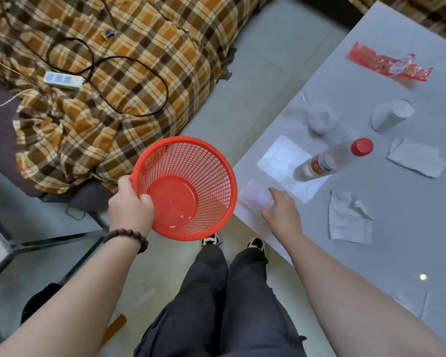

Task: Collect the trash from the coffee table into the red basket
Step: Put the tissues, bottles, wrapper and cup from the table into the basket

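so my left grip [130,202] clamps the basket [188,186] rim, tilted beside the surface [397,228] edge to catch trash; my right grip [281,210] spreads flat over a clear wrapper [254,195], holding nothing.

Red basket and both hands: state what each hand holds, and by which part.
The left hand holds the red basket by its rim, fingers hooked inside. The right hand holds nothing yet; it rests open on a clear plastic wrapper at the coffee table edge.
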`<state>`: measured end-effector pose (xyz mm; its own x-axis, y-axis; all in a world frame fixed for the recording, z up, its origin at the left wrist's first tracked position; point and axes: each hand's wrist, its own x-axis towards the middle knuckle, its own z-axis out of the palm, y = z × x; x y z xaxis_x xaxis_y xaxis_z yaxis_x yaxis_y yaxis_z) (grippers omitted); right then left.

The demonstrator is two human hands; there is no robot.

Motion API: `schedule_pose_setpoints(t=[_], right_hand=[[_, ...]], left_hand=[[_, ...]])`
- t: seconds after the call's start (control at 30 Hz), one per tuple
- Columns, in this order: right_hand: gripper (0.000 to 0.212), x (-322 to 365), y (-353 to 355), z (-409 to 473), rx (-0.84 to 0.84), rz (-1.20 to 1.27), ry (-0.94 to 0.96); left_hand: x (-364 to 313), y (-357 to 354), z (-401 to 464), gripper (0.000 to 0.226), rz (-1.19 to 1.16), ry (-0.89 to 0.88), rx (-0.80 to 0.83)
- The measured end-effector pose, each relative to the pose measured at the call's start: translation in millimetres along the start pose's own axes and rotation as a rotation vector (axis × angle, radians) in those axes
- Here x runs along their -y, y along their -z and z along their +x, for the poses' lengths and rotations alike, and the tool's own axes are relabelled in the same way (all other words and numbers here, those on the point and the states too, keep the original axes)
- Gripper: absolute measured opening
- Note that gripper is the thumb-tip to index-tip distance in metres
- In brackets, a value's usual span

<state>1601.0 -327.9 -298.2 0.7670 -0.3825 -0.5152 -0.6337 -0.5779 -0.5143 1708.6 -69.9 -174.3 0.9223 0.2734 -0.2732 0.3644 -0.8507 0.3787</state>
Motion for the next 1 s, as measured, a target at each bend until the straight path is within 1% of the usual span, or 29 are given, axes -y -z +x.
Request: schedule_pose_setpoints(t=[0.07,0.17,0.3,0.4,0.53,0.73,0.83,0.93,1.0], right_hand=[[0.058,13,16,-2,-0.107,0.122,0.026],[0.058,39,46,-9,-0.273,0.232,0.092],[0.057,77,80,-26,-0.383,0.360,0.223],[0.056,99,89,-36,-0.360,0.380,0.303],[0.057,111,82,-42,-0.287,0.255,0.357],[0.061,104,72,-38,-0.249,0.153,0.275],[0.070,100,72,-33,-0.239,0.145,0.243],[0.079,96,76,-32,-0.189,0.130,0.239],[0.075,92,82,-34,-0.210,0.152,0.242]], left_hand=[[-8,1,1,0.031,-0.005,0.000,0.012],[-21,4,1,0.028,-0.013,-0.023,0.023],[-38,12,-2,0.025,-0.033,-0.084,0.066],[-52,16,-8,0.025,-0.075,-0.127,0.113],[-73,16,-25,0.026,-0.151,-0.215,0.155],[-97,16,-49,0.025,-0.219,-0.347,0.214],[-106,18,-56,0.027,-0.221,-0.402,0.222],[-111,18,-58,0.029,-0.221,-0.417,0.228],[-112,16,-56,0.028,-0.227,-0.396,0.237]])
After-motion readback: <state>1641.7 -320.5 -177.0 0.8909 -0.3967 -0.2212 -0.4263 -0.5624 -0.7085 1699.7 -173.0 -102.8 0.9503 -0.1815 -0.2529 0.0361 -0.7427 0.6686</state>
